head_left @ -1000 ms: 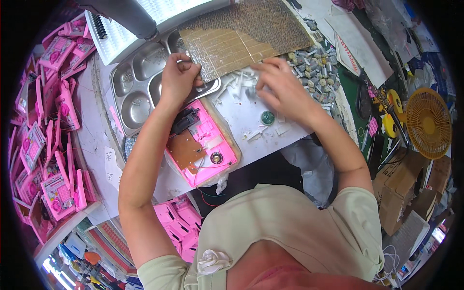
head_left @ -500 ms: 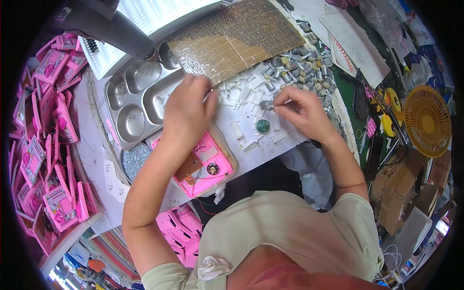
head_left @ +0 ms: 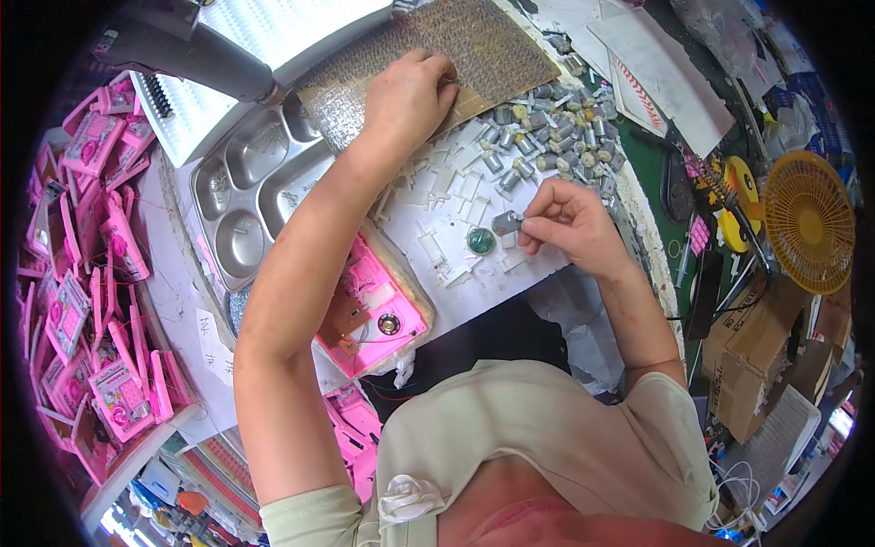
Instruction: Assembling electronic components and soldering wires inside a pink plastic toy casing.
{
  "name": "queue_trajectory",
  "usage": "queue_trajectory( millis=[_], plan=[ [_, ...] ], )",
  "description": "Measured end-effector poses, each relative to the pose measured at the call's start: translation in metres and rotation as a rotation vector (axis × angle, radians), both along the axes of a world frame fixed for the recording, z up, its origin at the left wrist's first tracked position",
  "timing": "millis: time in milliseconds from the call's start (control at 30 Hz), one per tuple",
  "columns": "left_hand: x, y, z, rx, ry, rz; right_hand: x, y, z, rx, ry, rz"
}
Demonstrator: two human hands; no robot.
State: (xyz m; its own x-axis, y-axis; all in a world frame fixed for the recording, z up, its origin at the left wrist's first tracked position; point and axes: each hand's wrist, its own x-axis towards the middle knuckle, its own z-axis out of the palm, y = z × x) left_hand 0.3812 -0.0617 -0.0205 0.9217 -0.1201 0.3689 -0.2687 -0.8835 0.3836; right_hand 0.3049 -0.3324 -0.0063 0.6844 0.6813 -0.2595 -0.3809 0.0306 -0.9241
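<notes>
My right hand (head_left: 572, 225) pinches a small grey metal motor (head_left: 507, 222) between thumb and fingertips. Just below it on the paper-covered bench lies a round green-topped piece (head_left: 480, 240). My left hand (head_left: 407, 98) is over a brown board (head_left: 387, 102) covered in rows of tiny parts. Its fingers are curled together, and what they hold, if anything, is hidden. White plastic pieces (head_left: 444, 180) are scattered between the hands. Nearer my body sits an open pink plastic case (head_left: 397, 321) with a small round speaker and wires inside, partly behind my left forearm.
Many small motors (head_left: 570, 137) are heaped at the far right. A metal compartment tray (head_left: 239, 239) lies left of my forearm, beneath a dark tool (head_left: 205, 59). Pink cases (head_left: 100, 228) pile up at the far left. At right are a yellow fan (head_left: 807, 223) and cardboard box (head_left: 752, 356).
My left hand has moved away from me, from beside the metal tray onto the brown board. My right hand stays near its place, still pinching the motor. The view has shifted slightly.
</notes>
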Motion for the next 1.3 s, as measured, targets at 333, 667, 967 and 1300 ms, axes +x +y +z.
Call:
queue_trajectory(
  millis=[333, 667, 967, 1300],
  plan=[
    [-0.002, 0.008, 0.002, -0.5, -0.045, 0.054, 0.007, -0.003, 0.002, 0.077, 0.085, -0.047],
    [-0.122, 0.027, 0.058, -1.699, 0.688, 0.064, 0.003, -0.001, -0.001, -0.06, -0.034, -0.022],
    [-0.176, 0.033, 0.041, -1.919, 0.704, 0.03, -0.003, -0.005, 0.021, -0.401, -0.609, -0.105],
    [-0.209, 0.025, 0.052, -1.51, 0.581, 0.129, -0.032, -0.036, 0.02, -0.682, -0.81, -0.082]
  ],
)
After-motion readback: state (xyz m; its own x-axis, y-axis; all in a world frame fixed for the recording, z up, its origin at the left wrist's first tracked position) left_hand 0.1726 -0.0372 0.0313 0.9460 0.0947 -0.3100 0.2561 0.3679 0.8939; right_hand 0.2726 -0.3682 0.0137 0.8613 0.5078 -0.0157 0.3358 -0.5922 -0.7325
